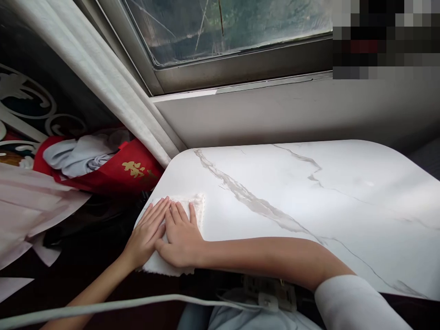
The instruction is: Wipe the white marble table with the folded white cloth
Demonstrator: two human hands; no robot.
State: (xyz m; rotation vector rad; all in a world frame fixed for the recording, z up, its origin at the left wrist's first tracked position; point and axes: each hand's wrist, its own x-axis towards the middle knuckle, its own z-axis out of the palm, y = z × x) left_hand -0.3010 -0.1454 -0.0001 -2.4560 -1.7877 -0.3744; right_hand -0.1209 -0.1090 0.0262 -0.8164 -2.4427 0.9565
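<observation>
A white cloth [197, 206] with a frilled edge lies flat at the left end of a white marble-patterned table [261, 174]. My left hand [146, 233] presses on the cloth's left part, its fingers stretched out. Beside it, my right hand [180, 236] rests palm down on the same cloth with its fingers spread; the two hands touch. The near edge of the cloth hangs a little over the table's front edge.
A red bag [117, 169] holding pale cloth stands left of the table. A light curtain [99, 68] hangs beside the window [233, 27] behind. A white cable [137, 302] crosses low in front of me. Pink fabric [30, 211] hangs at far left.
</observation>
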